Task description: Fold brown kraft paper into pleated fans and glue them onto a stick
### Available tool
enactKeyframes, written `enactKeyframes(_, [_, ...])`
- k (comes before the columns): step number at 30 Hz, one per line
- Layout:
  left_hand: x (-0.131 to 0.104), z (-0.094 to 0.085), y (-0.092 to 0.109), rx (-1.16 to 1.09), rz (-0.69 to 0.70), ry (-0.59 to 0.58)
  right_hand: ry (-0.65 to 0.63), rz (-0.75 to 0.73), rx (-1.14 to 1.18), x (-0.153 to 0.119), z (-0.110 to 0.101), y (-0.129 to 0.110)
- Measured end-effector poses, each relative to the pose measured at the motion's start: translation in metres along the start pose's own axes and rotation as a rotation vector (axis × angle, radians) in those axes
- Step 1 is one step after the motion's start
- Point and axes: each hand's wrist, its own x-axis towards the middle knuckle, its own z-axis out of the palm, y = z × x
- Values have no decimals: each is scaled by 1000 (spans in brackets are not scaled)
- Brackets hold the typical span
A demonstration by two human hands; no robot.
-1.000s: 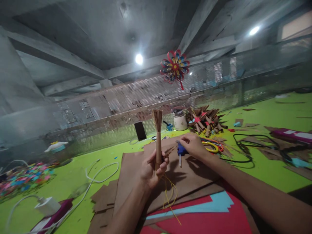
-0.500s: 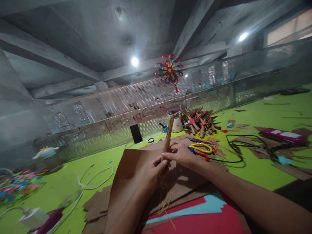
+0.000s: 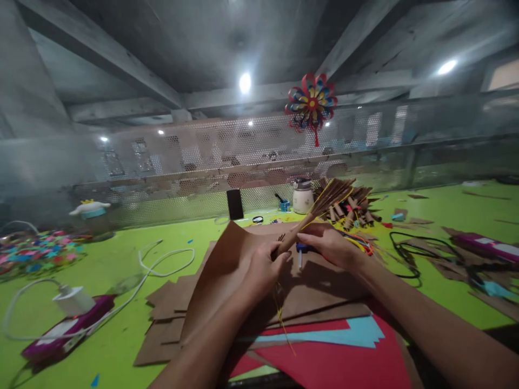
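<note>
My left hand point(image 3: 265, 270) is closed round the rolled handle of a small brown paper broom point(image 3: 300, 231), whose fringed end tilts up to the right. Yellow thread point(image 3: 279, 310) hangs below that hand. Close to the broom's right side is my right hand point(image 3: 334, 246), its thumb stretched out and apart from the partly hidden fingers; no held thing shows in it. A blue-handled tool point(image 3: 301, 249) with a pale shaft lies on the brown paper point(image 3: 324, 286), just below the right thumb and partly covered.
Brown fringed pieces point(image 3: 352, 208) are heaped behind, beside a white jar point(image 3: 303, 197). Paper stars point(image 3: 40, 251) lie far left. A white cable point(image 3: 150, 270) runs from a purple power strip point(image 3: 68, 329). Red paper point(image 3: 332, 362) is in front; a black cable point(image 3: 405, 254) lies right.
The broom has tipped from nearly upright to slanting right, and its fringe now shows. My right hand has drawn away from my left. The view has turned left and levelled.
</note>
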Motion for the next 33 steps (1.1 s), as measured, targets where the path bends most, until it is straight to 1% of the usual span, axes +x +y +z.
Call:
enactKeyframes(2, [-1,-1,-2,161,108,48,18,16,47,0,1,4])
enactKeyframes(4, [-2,-2,0,272,181,70,19,30,96,0,6,6])
enactKeyframes(6, [-5,-3,4,302,229,74,26,38,139,0,13,6])
enactKeyframes(8, [-7,-3,9,289,247,61,41,34,162,-1,20,5])
enactKeyframes(11, [-9,-2,13,257,223,42,66,1,150,-1,27,3])
enactKeyframes(15, [-9,1,13,174,227,56,101,-20,165,-1,25,3])
enactKeyframes(17, [-8,3,13,147,219,73,117,-17,174,0,23,4])
enactKeyframes(21, [-5,4,12,108,150,122,132,0,175,3,21,6])
enactKeyframes(25, [-4,4,8,143,143,126,158,19,197,4,21,7])
enactKeyframes(30, [-2,2,1,249,149,129,200,36,197,6,22,9])
enactKeyframes(33, [-2,2,0,223,139,126,220,42,174,7,23,10])
